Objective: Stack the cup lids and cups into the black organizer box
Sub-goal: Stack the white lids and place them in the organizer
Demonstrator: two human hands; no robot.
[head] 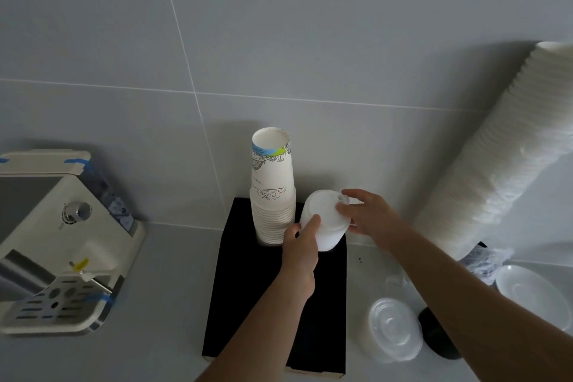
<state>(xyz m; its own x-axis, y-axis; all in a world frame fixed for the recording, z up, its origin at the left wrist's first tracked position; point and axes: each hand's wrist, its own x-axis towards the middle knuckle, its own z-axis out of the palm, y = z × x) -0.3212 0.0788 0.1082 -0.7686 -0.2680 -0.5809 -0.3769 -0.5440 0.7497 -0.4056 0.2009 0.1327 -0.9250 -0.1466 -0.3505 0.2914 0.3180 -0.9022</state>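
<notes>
Lids (324, 220), a short white stack, sit over the right rear part of the black box (248, 304), just beside the nested cups (273, 192) standing in its left rear, with the left hand (302, 242) curled around the stack's near side and the right hand (366, 215) pinching its top edge.

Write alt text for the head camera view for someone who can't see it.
Both hands, left hand and right hand, hold a stack of white cup lids over a black organizer box, beside a stack of paper cups standing in it.
</notes>
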